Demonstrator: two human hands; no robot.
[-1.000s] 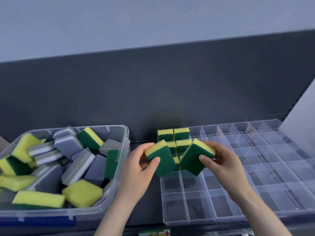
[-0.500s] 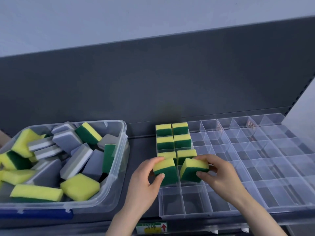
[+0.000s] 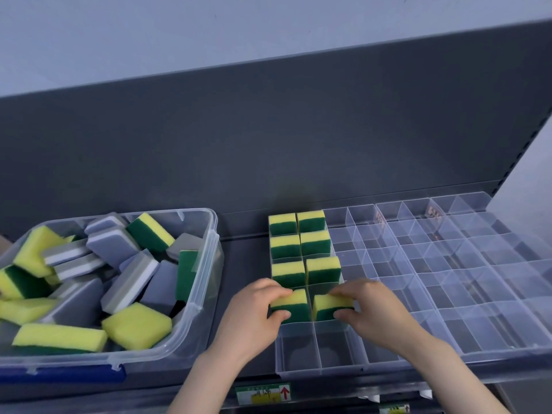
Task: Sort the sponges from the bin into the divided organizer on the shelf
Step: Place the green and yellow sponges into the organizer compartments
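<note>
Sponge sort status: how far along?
Done: six yellow-green sponges sit in the organizer's back-left cells. In hand: the left hand grips the left sponge and the right hand the right sponge, both in fourth-row cells. Left: the bin holds many sponges, grey and yellow-green; most cells are bare.

A plain, pale blue-grey wall fills the top of the view, evenly lit with no hard shadows. Below it a dark grey back panel rises behind the shelf, whose surface is the same dark grey, and a slotted upright runs at a slant along the panel's right edge, with a pale surface beyond it. On the shelf's front edge sits a label with a red arrow, and part of a second label shows lower to the right.
</note>
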